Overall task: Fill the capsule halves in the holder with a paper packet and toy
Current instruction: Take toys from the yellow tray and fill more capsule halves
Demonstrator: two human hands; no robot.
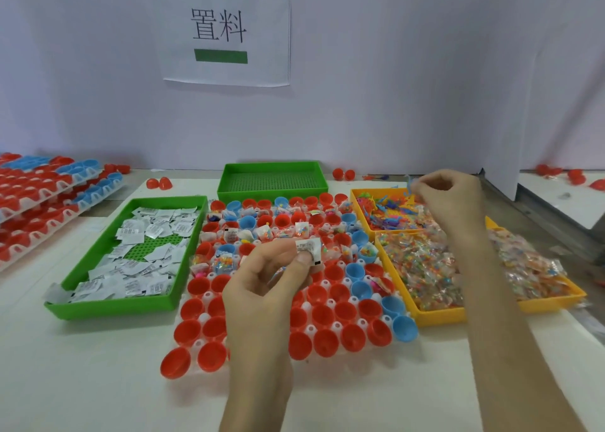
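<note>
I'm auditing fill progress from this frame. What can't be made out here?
Head view:
- Some capsule halves: hidden beneath the left hand and forearm.
- The toy in the right hand: mostly covered by fingers.
- Print on the paper packet: too small.
- Stacked holders: cut off by left edge.

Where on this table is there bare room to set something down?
Bare table lies in front of the packet tray and holder; the back green tray holds nothing. Crowded: holder, yellow trays, left stacks.

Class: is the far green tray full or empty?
Empty: the far green tray shows only its bare perforated floor.
</note>
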